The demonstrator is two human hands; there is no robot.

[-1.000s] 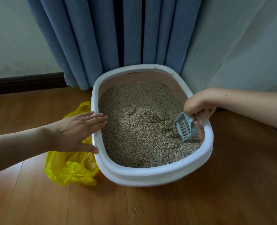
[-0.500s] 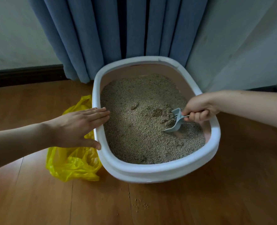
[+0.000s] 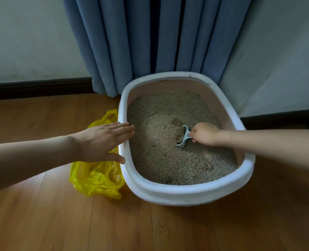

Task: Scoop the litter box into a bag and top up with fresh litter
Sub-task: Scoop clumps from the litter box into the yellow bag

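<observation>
Brown wooden plank floor (image 3: pixel 41 223), blue pleated curtain (image 3: pixel 150 42) hanging behind. White oval plastic litter box (image 3: pixel 186 194) with a pinkish inner wall sits on the floor against the curtain, filled with beige granular litter (image 3: pixel 159 151). Crumpled yellow plastic bag (image 3: pixel 95 178) lies on the floor touching the box's left side, mouth not clearly visible.

Left hand (image 3: pixel 103 140) lies flat on the left rim, fingers straight and together, thumb spread along the outer wall, forearm level; holds nothing, looks like bracing the box. Right hand (image 3: pixel 205 134) is fisted around the handle of a small light-blue plastic scoop (image 3: pixel 183 137), wrist low over the litter, scoop head dug into the grains beside a darker clump (image 3: pixel 176 122).

Handling guess: the litter is loose and pours easily, so a tilted scoop will likely spill. The scoop seems light and stiff; handle is the place to hold. The bag looks thin and floppy, probably needs holding open at its mouth. A few stray pellets (image 3: pixel 162 229) lie on the floor in front.
</observation>
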